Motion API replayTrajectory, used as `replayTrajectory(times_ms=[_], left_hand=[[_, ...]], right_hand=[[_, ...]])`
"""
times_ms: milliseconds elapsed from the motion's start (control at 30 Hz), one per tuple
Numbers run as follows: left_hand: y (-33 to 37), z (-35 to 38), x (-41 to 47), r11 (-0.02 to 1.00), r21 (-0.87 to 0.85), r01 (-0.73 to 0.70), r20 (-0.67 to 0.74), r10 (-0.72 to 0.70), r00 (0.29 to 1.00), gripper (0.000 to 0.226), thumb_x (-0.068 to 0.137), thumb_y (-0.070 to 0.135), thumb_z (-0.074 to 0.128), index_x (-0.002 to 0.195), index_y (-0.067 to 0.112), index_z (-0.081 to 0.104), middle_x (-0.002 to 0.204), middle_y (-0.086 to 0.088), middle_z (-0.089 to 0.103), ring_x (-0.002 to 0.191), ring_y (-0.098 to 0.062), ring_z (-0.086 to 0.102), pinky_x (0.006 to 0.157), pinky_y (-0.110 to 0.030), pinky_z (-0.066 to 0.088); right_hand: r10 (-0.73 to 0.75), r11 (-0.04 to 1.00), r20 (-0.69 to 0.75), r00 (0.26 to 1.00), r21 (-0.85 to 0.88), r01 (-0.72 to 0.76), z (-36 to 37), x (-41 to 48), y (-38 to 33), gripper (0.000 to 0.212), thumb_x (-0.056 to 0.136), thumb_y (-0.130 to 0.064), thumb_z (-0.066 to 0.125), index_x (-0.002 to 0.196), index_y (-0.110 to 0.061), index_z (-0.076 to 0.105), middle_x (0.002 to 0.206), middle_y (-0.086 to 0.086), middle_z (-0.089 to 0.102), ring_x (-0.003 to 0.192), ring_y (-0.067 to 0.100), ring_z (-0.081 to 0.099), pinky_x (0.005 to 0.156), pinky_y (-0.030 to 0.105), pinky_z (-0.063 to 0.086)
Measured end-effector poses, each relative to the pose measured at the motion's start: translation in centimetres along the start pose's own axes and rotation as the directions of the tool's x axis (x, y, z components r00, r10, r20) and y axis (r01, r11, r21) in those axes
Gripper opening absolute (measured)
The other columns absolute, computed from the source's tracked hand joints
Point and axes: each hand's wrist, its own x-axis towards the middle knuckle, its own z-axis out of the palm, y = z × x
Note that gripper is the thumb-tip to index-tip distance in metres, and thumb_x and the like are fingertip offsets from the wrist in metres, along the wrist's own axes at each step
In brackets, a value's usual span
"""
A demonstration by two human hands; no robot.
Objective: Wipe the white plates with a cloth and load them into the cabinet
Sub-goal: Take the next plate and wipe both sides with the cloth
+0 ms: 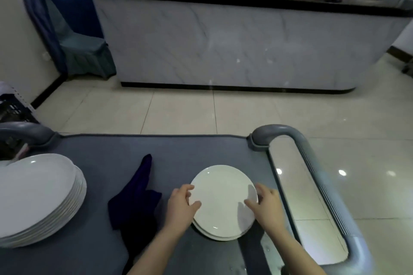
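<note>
Nearest the camera, the person's left hand (pixel 182 205) and right hand (pixel 267 204) grip a small pile of white plates (pixel 223 198) from opposite sides. Each thumb lies on the top plate's face and the fingers curl over its rim. Whether the pile is raised or resting on the grey surface (pixel 190 149) cannot be told. The two-sided grip looks meant to steady or carry the pile as one, which suggests these plates are wiped and bound for the cabinet. Just left of the left hand, the dark cloth (pixel 136 203) lies crumpled on the surface, held by neither hand. At the left edge, well apart, sits a taller stack of white plates (pixel 38 194), probably kept separate as those awaiting the cloth. A grey handle (pixel 310 163) loops round the right end. Beyond are the tiled floor (pixel 178 107), a marble-fronted counter (pixel 223 47) and a covered chair (pixel 82 51). No cabinet is plainly in view.
</note>
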Motion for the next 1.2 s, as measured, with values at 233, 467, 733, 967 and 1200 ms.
replayTrajectory(times_ms=[233,467,733,967,1200], left_hand=[[-0.2,1.4,0.3,0.998,0.06,0.032,-0.098,-0.026,0.995,0.042,0.08,0.005,0.072,0.119,0.018,0.062,0.107,0.001,0.05,0.092,-0.016,0.057,0.083,-0.021,0.042],[-0.4,1.4,0.6,0.986,-0.13,0.103,-0.105,-0.117,0.988,0.036,0.078,0.009,0.074,0.105,0.03,0.064,0.103,0.001,0.066,0.094,-0.014,0.065,0.09,-0.037,0.054],[-1.8,0.4,0.2,0.925,-0.353,0.143,-0.106,-0.192,0.976,0.03,0.076,0.007,0.076,0.095,0.029,0.068,0.094,0.009,0.071,0.087,-0.005,0.065,0.069,-0.01,0.048],[-2.5,-1.1,0.8,0.886,-0.448,0.12,-0.066,-0.166,0.984,0.031,0.077,0.004,0.076,0.097,0.027,0.07,0.093,0.01,0.074,0.089,-0.006,0.069,0.077,-0.018,0.053],[-2.1,-4.5,1.5,0.868,-0.493,0.056,-0.058,-0.096,0.994,0.026,0.08,0.006,0.076,0.098,0.022,0.07,0.097,0.01,0.073,0.091,-0.005,0.067,0.072,-0.015,0.052]], right_hand=[[0.024,0.999,0.087,0.996,0.024,-0.026,0.0,1.8,1.4,0.052,0.077,-0.014,0.079,0.125,-0.01,0.062,0.1,0.011,0.065,0.096,0.027,0.059,0.074,0.025,0.04],[0.045,0.989,0.037,0.998,0.136,-0.05,0.4,2.3,1.8,0.042,0.077,-0.013,0.079,0.117,-0.008,0.067,0.087,0.009,0.067,0.074,0.021,0.061,0.055,0.021,0.041],[0.067,0.946,0.014,0.998,0.318,-0.068,1.1,1.4,0.9,0.032,0.08,-0.004,0.075,0.108,-0.016,0.069,0.086,0.001,0.07,0.081,0.023,0.065,0.076,0.043,0.055],[0.104,0.884,-0.003,0.995,0.458,-0.091,2.0,1.1,-0.1,0.038,0.08,0.005,0.07,0.112,-0.015,0.067,0.097,0.004,0.07,0.09,0.025,0.065,0.078,0.04,0.054],[0.167,0.711,0.081,0.983,0.68,-0.177,3.5,0.0,-2.7,0.018,0.095,-0.01,0.057,0.11,-0.016,0.066,0.098,0.004,0.071,0.091,0.027,0.065,0.074,0.043,0.057]])
